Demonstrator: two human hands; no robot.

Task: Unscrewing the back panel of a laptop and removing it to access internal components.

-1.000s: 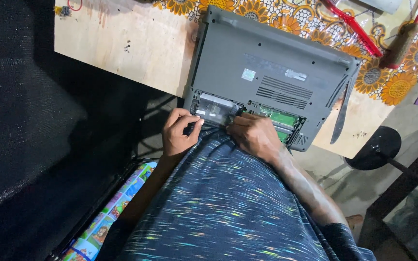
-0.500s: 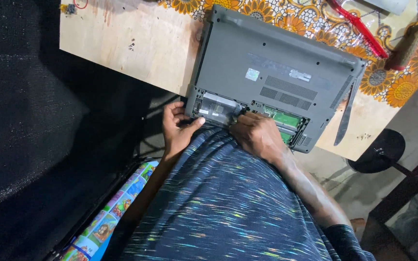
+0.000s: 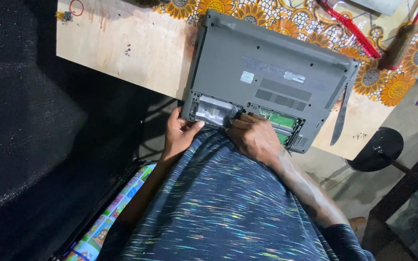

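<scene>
Both hands (image 3: 218, 135) close together, fingers curled

Your right hand (image 3: 256, 139) covers the middle of the laptop's (image 3: 267, 72) open bay, so whatever its fingertips touch there stays hidden. Your left hand (image 3: 179, 136) hides the bay's near corner, and its grip cannot be judged. The red tool (image 3: 349, 26) and the flowered cloth (image 3: 388, 82) on the tabletop (image 3: 122, 53) run off the top edge. The laptop's labels are too small to make out.
</scene>
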